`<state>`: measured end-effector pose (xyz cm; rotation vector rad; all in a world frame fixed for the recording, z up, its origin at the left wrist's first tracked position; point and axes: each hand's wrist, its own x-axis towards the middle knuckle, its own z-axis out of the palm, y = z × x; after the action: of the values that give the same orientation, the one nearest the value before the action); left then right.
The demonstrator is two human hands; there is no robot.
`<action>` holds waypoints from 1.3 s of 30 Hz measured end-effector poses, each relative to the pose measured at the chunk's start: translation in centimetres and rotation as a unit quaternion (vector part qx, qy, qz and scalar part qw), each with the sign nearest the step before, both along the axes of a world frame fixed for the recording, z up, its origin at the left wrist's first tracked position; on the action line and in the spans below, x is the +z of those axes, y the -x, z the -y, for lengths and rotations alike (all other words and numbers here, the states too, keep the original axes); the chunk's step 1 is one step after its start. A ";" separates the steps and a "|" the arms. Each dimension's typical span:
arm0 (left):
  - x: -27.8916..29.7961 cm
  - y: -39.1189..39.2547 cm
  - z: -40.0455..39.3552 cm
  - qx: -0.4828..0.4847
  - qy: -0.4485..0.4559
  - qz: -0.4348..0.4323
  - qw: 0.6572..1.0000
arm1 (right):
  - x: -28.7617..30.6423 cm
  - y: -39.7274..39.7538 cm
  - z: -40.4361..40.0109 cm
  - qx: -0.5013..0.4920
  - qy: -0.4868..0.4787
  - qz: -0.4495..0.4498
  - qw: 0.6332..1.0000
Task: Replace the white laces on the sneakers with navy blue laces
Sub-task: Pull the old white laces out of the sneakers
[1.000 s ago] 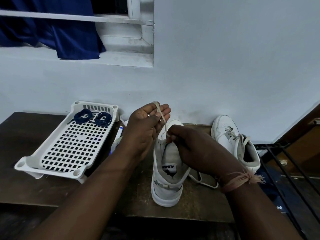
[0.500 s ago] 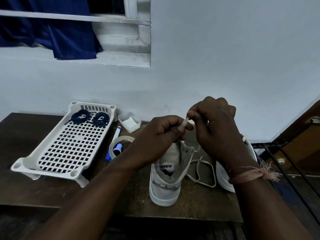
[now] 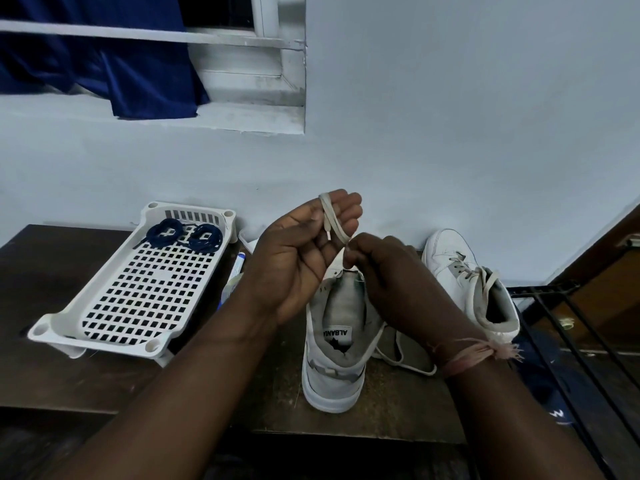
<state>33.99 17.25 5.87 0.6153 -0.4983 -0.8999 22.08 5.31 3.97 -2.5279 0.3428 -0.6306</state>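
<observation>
Lace work sits at the centre: a white lace (image 3: 331, 220) is looped over the raised fingers of the left hand (image 3: 304, 251), whose palm faces the person with fingers loosely curled, the thumb seeming to pin the strand against them, and the plastic tip hangs in front of the palm. The right hand (image 3: 388, 275) is bunched, fingertips pressed together and pinching the same lace just below the left hand's fingers, likely so the strand can be wound into a neat coil around them. Directly under both hands stands the near sneaker (image 3: 337, 344), heel toward the person, tongue pulled up and its eyelets apparently empty; the slack of the lace trails onto the dark wooden table (image 3: 69, 368) below the right wrist, which wears a frayed pink thread band (image 3: 474, 351). Beyond the right hand, the second sneaker (image 3: 467, 282) leans by the wall and is still laced in white, so the job looks under halfway done at best. Well out past the left hand, a white perforated tray (image 3: 135, 296) holds two coiled navy blue laces (image 3: 185, 234) at its far end, kept ready and apart from the old lace. Between tray and left forearm lie a pen and what appears to be a roll of tape, mostly hidden.
</observation>
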 end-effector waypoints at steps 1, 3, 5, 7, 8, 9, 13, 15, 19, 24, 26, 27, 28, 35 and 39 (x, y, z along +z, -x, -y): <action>0.0 -0.1 0.0 0.012 -0.002 -0.002 1.000 | 0.0 0.0 -0.2 0.009 0.010 -0.016 1.000; -0.1 -0.4 0.0 0.041 -0.015 -0.005 0.999 | 0.1 0.1 -0.3 0.030 0.022 -0.044 0.998; -0.2 -0.8 0.0 0.074 -0.036 -0.004 0.997 | 0.4 0.3 0.0 0.050 0.012 -0.059 0.997; -0.3 -1.1 0.0 0.110 -0.071 0.028 0.991 | 1.0 0.5 0.3 0.048 -0.023 -0.055 0.997; -0.3 -1.1 0.1 0.127 -0.093 0.052 0.986 | 1.2 0.7 0.5 0.043 -0.035 -0.048 0.997; -0.3 -1.0 0.1 0.141 -0.117 0.077 0.980 | 1.6 0.8 0.6 0.038 -0.044 -0.040 0.998; -0.7 -0.5 0.2 0.165 -0.216 0.229 0.935 | 2.5 1.3 0.8 0.034 -0.070 -0.011 0.997; -1.0 -0.4 0.1 0.144 -0.234 0.316 0.908 | 2.8 1.4 0.9 0.021 -0.036 0.016 0.999; -1.1 0.3 -0.2 0.067 -0.230 0.432 0.870 | 3.2 1.5 0.9 -0.022 0.046 0.091 0.995; -0.6 0.7 -0.3 -0.015 -0.190 0.399 0.897 | 2.8 1.5 1.3 -0.084 0.065 0.126 0.986; -0.3 0.7 -0.4 -0.039 -0.156 0.340 0.927 | 2.8 1.3 1.0 -0.080 0.039 0.136 0.987; -0.1 0.7 -0.4 -0.051 -0.131 0.301 0.943 | 2.7 1.1 0.9 -0.072 0.022 0.134 0.988; 0.0 0.7 -0.4 -0.059 -0.108 0.258 0.958 | 2.3 0.8 0.9 -0.062 0.004 0.122 0.991; 0.0 -0.3 -0.3 0.030 -0.021 -0.017 0.999 | 0.0 -0.1 -0.5 0.014 -0.015 -0.010 1.000; -0.1 -0.7 0.0 0.101 -0.093 0.036 0.990 | 0.5 -0.1 -0.8 0.023 0.018 -0.046 0.999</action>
<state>34.73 17.27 5.81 0.8546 -0.4106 -0.7369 22.13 6.14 4.51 -2.5963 0.3059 -0.5087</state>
